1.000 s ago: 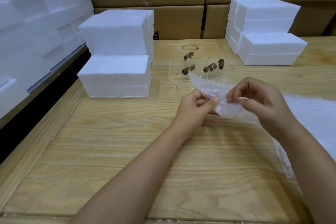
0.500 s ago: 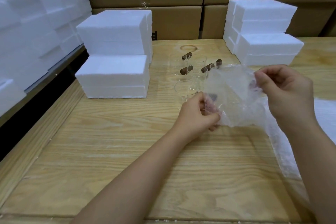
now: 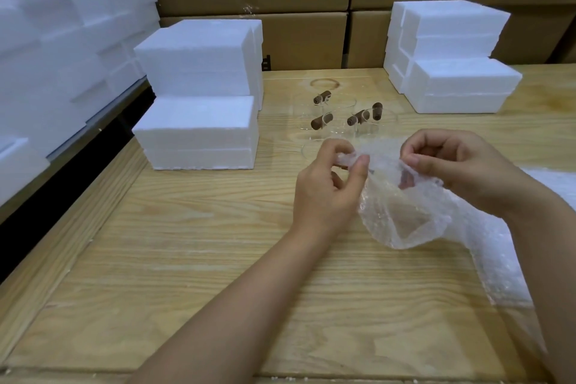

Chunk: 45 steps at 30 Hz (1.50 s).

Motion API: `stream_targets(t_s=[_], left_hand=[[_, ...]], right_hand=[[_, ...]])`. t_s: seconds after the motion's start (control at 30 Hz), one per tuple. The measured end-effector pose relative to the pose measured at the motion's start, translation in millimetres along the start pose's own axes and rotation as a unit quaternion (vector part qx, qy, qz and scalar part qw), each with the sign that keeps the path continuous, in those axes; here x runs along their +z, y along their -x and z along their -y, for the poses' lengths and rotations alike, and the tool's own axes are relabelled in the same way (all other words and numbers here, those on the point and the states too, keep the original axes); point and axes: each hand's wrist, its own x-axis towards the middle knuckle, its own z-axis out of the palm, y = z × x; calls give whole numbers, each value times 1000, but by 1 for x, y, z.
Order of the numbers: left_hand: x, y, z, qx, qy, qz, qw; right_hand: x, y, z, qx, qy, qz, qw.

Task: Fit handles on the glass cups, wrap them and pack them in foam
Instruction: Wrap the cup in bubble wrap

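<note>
Pinching bubble wrap (image 3: 402,215) edge, fingers of left hand (image 3: 327,193), right hand (image 3: 461,171), cups (image 3: 322,121) beyond

Glass cups (image 3: 339,121), bubble wrap (image 3: 402,206), foam blocks (image 3: 199,131)
Cups clear, upright, brown handles (image 3: 321,121) on, mid-tabletop (image 3: 187,259); wrap crumpled, lifted off it; foam white, stacked L & R.

Open wood is seen across the near and left tabletop (image 3: 156,259), wide enough for an arm. Far centre is blocked by glass cups (image 3: 322,121), set between the left foam stack (image 3: 199,97) and the right foam stack (image 3: 452,72). The right side is taken up by bubble wrap (image 3: 402,215). The rear is closed by cardboard boxes (image 3: 305,37).
</note>
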Motion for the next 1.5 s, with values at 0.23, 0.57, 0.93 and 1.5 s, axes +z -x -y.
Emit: stream_targets(t_s=[0.23, 0.57, 0.93, 1.5], left_hand=[[-7, 3, 2, 88, -55, 0, 995], [-8, 8, 1, 193, -79, 43, 977], [-20, -8, 4, 117, -107, 16, 987], [-47, -70, -8, -113, -285, -18, 952]], right_hand=[[-1, -42, -15, 22, 137, -165, 976], [18, -87, -9, 157, 320, 165, 920], [14, -77, -12, 99, 185, 85, 974], [30, -41, 15, 20, -49, 46, 998]])
